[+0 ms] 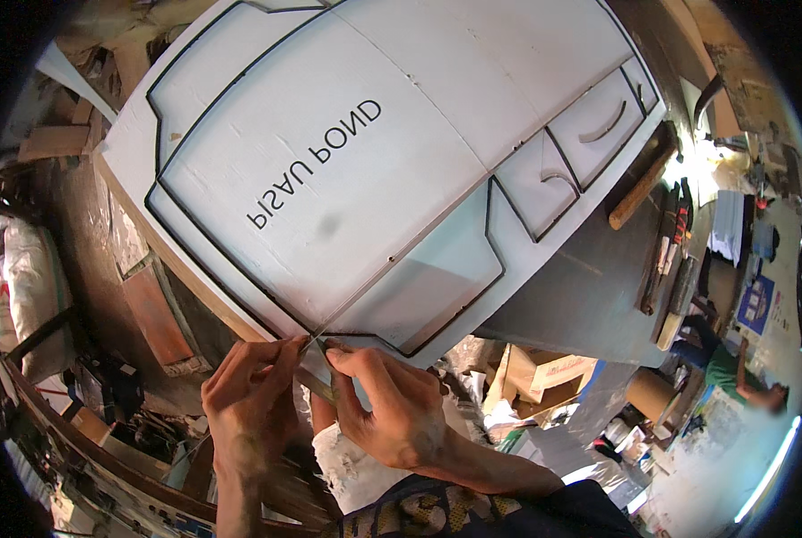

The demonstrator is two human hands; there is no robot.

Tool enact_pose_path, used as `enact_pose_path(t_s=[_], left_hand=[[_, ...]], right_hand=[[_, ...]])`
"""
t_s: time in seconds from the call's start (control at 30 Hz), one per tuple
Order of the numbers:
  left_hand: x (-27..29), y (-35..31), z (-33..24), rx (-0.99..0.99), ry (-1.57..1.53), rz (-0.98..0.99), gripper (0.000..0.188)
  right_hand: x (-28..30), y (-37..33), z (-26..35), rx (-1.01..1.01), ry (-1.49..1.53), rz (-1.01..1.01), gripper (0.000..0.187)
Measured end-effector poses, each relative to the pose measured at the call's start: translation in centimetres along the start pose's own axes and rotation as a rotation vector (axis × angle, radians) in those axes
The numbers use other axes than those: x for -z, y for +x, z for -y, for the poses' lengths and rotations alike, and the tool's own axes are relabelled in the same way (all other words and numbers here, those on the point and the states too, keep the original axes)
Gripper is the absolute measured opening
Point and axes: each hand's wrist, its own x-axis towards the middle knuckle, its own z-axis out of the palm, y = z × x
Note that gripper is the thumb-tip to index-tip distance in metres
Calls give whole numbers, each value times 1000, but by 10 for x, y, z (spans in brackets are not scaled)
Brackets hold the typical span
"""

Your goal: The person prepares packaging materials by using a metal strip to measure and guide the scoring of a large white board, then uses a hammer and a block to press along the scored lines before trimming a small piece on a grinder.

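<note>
A person's two bare hands meet at the near corner of a large white board (329,81) on a workbench, seen from above. Dark strips (455,315) set on edge trace angular and curved outlines across it, and a thin pale line (392,259) runs diagonally to the corner where the hands are.

The left hand (248,394) pinches thumb and forefinger on what looks like a thin piece (314,341) at that corner, too small to identify. The right hand (392,403) is just beside it, curled, thumb tip near the same spot; whether it grips the piece too cannot be told.

The step in hand seems to be close fingertip work at the end of the line; the next move probably calls for a steady pinch and a small, controlled pull or press, clear of the raised strips.

The hands work at the board's edge, with room to draw back toward the body. On the right, dark tabletop (553,305) stretches between the board and a row of tools, including a hammer (638,193) and red-handled pliers (679,224). On the left, a brown slab (159,309) narrows the space beside the board.
</note>
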Motion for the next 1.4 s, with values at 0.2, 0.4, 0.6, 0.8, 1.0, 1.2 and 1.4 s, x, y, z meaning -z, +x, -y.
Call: enact_pose_path(t_s=[0.2,0.4,0.6,0.8,1.0,1.2,1.4], left_hand=[[-3,-2,3,-40,50,-54,44],[-2,2,0,-29,79,-63,38],[-6,1,3,-88,90,-91,36],[-6,-6,13,-106,96,-134,32],[-6,-4,9,-106,80,-124,38],[-4,-3,8,-89,113,-98,38],[-6,-1,2,-94,128,-72,40]], right_hand=[[1,3,4,-11,30,-2,30],[0,-1,0,-5,22,-12,30],[-1,-5,-1,-49,39,-17,27],[41,26,-15,44,-200,-342,21],[108,75,-73,-107,-24,-476,16],[119,92,-81,-15,32,-321,15],[120,91,-82,-41,32,-308,15]])
